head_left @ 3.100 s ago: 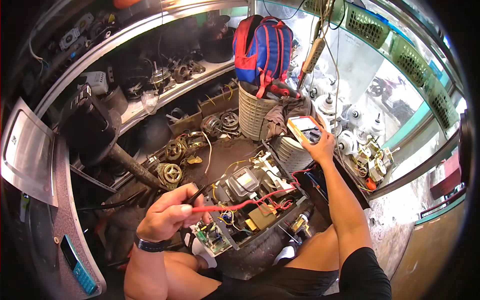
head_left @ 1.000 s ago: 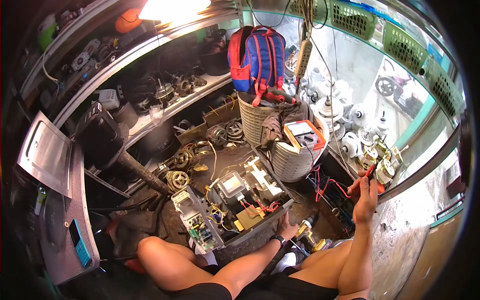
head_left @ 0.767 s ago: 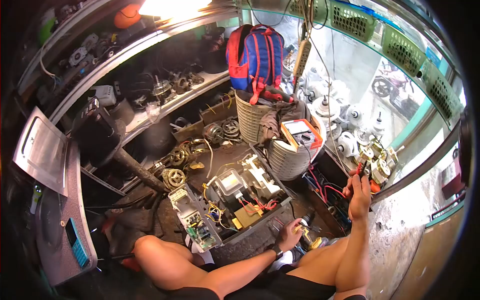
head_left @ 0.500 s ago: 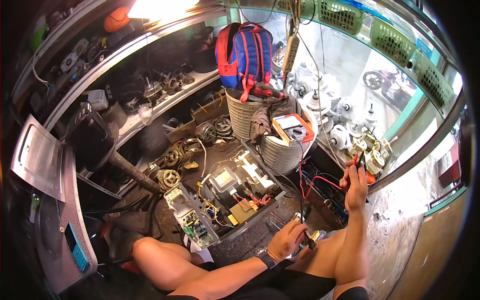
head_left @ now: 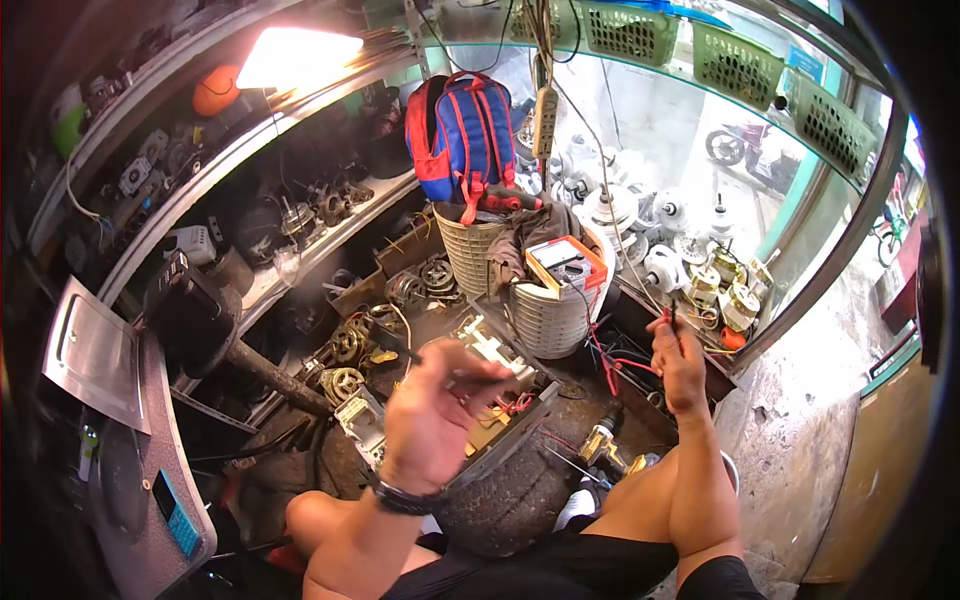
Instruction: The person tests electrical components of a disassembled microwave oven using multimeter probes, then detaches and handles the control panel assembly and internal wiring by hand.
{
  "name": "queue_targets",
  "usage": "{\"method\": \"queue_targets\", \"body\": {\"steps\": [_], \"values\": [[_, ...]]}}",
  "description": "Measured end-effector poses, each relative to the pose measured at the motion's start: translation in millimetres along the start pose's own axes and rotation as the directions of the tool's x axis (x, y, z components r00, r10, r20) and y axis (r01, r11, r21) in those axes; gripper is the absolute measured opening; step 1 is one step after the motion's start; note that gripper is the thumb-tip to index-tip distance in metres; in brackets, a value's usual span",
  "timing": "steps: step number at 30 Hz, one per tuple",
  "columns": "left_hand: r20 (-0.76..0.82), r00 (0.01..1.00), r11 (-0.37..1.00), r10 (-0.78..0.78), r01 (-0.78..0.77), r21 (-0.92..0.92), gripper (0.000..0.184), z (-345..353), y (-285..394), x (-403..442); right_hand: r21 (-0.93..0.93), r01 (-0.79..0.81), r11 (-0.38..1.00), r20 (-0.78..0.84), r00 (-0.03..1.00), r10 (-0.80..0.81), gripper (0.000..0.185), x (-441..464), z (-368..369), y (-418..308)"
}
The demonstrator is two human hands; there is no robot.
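My left hand (head_left: 432, 415), blurred by motion, is raised over the opened appliance chassis (head_left: 505, 430). Its fingers are bent, and a thin dark rod (head_left: 393, 342) sticks out from behind the fingertips, too smeared to name. On the right, my right hand (head_left: 680, 365) is closed around the test probes (head_left: 668, 313), one red and one black, tips upward. A red lead (head_left: 630, 366) hangs from it towards the orange-edged multimeter (head_left: 565, 268) on the wicker basket. My left hand and forearm hide much of the chassis, including its circuit board.
A cordless drill (head_left: 600, 440) lies on the floor near my leg. At the back a backpack (head_left: 460, 135) sits on another basket (head_left: 465, 250). Motors (head_left: 665, 270) crowd the right side. A blue phone (head_left: 176, 515) rests on the left ledge. A black-topped post (head_left: 190, 305) stands at left.
My left hand has moved from beside the drill, up and left, to above the chassis. A dark rod now shows at its fingers. My right hand keeps the probes; the view has shifted.
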State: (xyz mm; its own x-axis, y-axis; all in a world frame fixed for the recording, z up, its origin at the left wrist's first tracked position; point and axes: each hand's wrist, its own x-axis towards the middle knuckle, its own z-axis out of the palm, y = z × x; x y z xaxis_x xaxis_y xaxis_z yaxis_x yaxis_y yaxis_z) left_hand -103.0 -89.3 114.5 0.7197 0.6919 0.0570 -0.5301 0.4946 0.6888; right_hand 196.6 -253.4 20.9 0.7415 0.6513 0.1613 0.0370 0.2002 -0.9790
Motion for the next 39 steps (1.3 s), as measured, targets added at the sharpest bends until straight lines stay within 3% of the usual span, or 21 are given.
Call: {"method": "queue_targets", "body": {"steps": [2,3,4,7,8,10,11,14,16,20,22,24,26,28,30,31,33,35,37,38,39], "values": [[-0.044,0.993,0.994,0.106,-0.106,0.013,0.030,1.6,14.5,4.5,-0.100,0.019,0.995,0.018,1.000,-0.017,0.022,-2.6,8.2,4.0],[-0.005,0.987,0.988,0.158,-0.158,0.001,0.030,6.5,18.7,6.4,-0.287,0.040,0.957,0.178,0.984,0.012,0.029,-2.2,9.4,13.5],[0.033,0.978,0.978,0.206,-0.206,-0.013,0.029,10.7,22.3,9.1,-0.458,0.088,0.885,0.322,0.944,0.073,0.037,-2.5,12.7,18.6],[0.143,0.936,0.947,0.321,-0.322,-0.018,0.029,19.0,33.6,26.3,-0.662,0.028,0.749,0.378,0.875,0.302,0.060,-6.7,27.8,50.9],[0.152,0.937,0.949,0.314,-0.315,-0.019,0.029,19.8,37.5,28.8,-0.710,0.219,0.670,0.428,0.889,0.163,0.060,-11.3,32.0,66.9],[0.154,0.915,0.927,0.373,-0.374,-0.025,0.029,20.2,46.8,33.8,-0.855,0.131,0.501,0.316,0.899,0.304,0.056,-13.1,46.7,80.5],[0.167,0.909,0.922,0.383,-0.387,-0.008,0.031,22.3,51.5,32.8,-0.889,0.101,0.446,0.238,0.935,0.263,0.046,-16.6,52.5,80.8],[0.166,0.873,0.878,0.458,-0.474,0.071,0.034,13.4,68.6,27.0,-0.916,0.088,0.391,0.159,0.975,0.154,0.040,-1.4,46.3,83.2],[0.131,0.827,0.805,0.547,-0.562,0.189,0.037,-6.8,87.7,21.3,-0.813,0.092,0.575,0.112,0.994,-0.002,0.040,14.1,28.2,88.3],[0.095,0.695,0.577,0.712,-0.657,0.486,0.039,-31.9,114.4,-5.2,-0.868,0.147,0.474,0.094,0.986,-0.134,0.042,34.2,8.4,85.8],[0.042,0.587,0.430,0.809,-0.639,0.637,0.037,-40.5,112.9,-21.5,-0.704,-0.126,0.699,0.002,0.984,0.179,0.045,40.1,6.8,84.2],[0.255,0.548,0.244,0.797,-0.679,0.693,0.038,-37.0,115.2,-39.6,-0.637,-0.246,0.731,-0.029,0.955,0.297,0.043,39.3,9.5,87.4],[0.151,0.552,0.343,0.820,-0.685,0.643,0.042,-21.1,108.8,-56.9,-0.605,-0.347,0.717,0.025,0.892,0.452,0.039,38.5,13.0,95.4],[0.057,0.704,0.651,0.708,-0.682,0.334,0.049,-14.4,104.1,-71.9,-0.637,-0.352,0.686,0.093,0.848,0.522,0.038,39.1,11.6,98.9],[0.124,0.885,0.876,0.448,-0.463,0.138,0.049,-17.1,100.4,-87.9,-0.741,-0.343,0.578,0.203,0.705,0.680,0.042,35.6,11.9,97.9],[0.080,0.938,0.941,0.338,-0.337,-0.029,0.050,-22.0,88.8,-96.0,-0.883,-0.116,0.456,0.240,0.722,0.649,0.042,35.2,10.2,99.2],[-0.026,0.999,0.960,0.046,-0.052,-0.275,0.042,-38.8,52.6,-112.3,-0.915,-0.022,0.403,0.252,0.750,0.612,0.044,32.6,5.2,104.0],[0.140,0.972,0.953,-0.189,0.216,-0.214,0.042,-54.7,1.2,-125.6,-0.945,0.007,0.327,0.212,0.775,0.595,0.045,33.2,0.4,104.6],[0.073,0.858,0.852,-0.508,0.513,-0.107,0.050,-73.1,-41.9,-147.1,-0.947,-0.032,0.320,0.167,0.801,0.575,0.043,29.6,-1.5,79.5],[-0.064,0.848,0.849,-0.527,0.529,0.013,0.018,-41.6,-45.2,-151.0,-0.943,-0.096,0.319,0.103,0.825,0.555,0.041,29.2,-3.1,73.2],[-0.110,0.890,0.869,-0.442,0.455,0.196,0.018,-40.7,-64.9,-158.9,-0.947,-0.088,0.310,0.087,0.857,0.508,0.039,30.3,-15.8,82.6]]}}
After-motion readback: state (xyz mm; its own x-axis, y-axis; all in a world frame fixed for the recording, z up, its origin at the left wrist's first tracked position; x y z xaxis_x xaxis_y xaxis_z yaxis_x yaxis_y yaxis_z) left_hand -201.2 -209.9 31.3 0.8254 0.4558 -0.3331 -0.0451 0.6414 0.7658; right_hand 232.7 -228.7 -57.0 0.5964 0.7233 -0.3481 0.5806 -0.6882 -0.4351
